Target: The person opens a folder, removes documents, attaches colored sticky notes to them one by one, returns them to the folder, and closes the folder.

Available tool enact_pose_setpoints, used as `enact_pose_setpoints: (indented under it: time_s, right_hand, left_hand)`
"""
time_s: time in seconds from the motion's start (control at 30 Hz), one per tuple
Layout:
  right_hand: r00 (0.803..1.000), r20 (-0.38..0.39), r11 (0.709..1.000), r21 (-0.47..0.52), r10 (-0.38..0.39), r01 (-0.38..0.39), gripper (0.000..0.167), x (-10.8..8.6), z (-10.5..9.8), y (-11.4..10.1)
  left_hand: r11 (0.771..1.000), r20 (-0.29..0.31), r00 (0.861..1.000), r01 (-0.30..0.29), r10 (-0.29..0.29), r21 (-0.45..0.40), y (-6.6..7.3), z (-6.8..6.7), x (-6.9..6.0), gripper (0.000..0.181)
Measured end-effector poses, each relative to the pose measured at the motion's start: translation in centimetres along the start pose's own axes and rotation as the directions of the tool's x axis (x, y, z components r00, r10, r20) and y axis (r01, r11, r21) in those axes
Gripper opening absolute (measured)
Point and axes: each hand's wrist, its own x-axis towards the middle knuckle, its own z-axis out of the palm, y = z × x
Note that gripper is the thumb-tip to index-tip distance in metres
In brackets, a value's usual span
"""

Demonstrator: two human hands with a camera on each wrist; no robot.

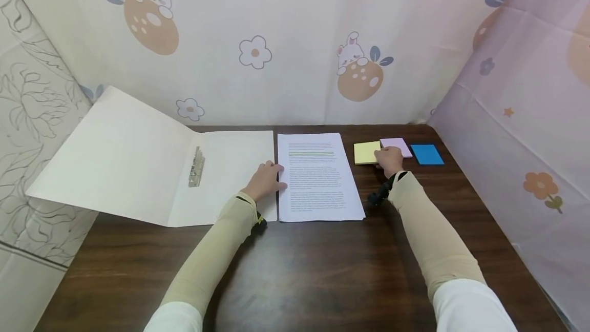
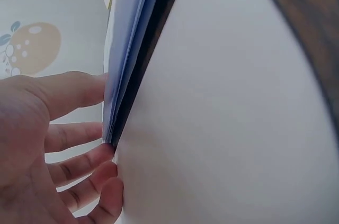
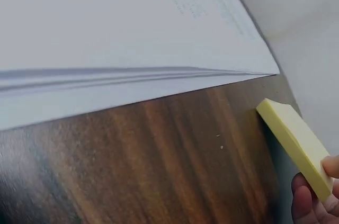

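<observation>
A yellow sticky note pad (image 1: 365,152) is pinched at its right side by my right hand (image 1: 390,160). In the right wrist view, the thumb lies on top of the yellow pad (image 3: 294,142) with fingers beneath, and the pad looks tilted. My left hand (image 1: 265,182) touches the left edge of a stack of printed paper (image 1: 318,188), thumb and fingertips against the sheets. A green highlighted line runs across the top page. In the left wrist view, the lower fingertips (image 2: 110,195) also meet the edge of a white sheet-like surface.
An open white folder (image 1: 230,163) with a metal clip (image 1: 196,167) lies left of the paper, its cover raised toward the wall. Purple (image 1: 400,145) and blue (image 1: 427,154) sticky note pads lie at the right. Patterned curtains (image 1: 295,65) border the dark wooden table (image 1: 318,275).
</observation>
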Motion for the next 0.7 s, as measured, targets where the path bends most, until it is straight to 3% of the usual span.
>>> enact_pose_setpoints:
  time_s: [0.23,0.53,0.7]
  right_hand:
    - [0.997,0.021,0.975,0.207,0.075,-0.078,0.043,0.39,-0.17,0.12]
    - [0.993,0.072,0.93,0.35,0.095,-0.114,0.036,0.14,-0.16,-0.04]
    - [0.992,0.094,0.911,0.396,0.081,-0.112,0.044,-0.39,-0.07,-0.16]
  left_hand:
    - [1.0,-0.008,1.0,-0.007,0.007,0.003,0.02,-0.09,0.07,0.055]
    - [1.0,-0.027,1.0,0.013,-0.013,0.001,0.18,-0.01,-0.12,0.051]
    - [1.0,-0.037,0.999,0.019,-0.019,0.009,0.28,-0.01,-0.27,0.053]
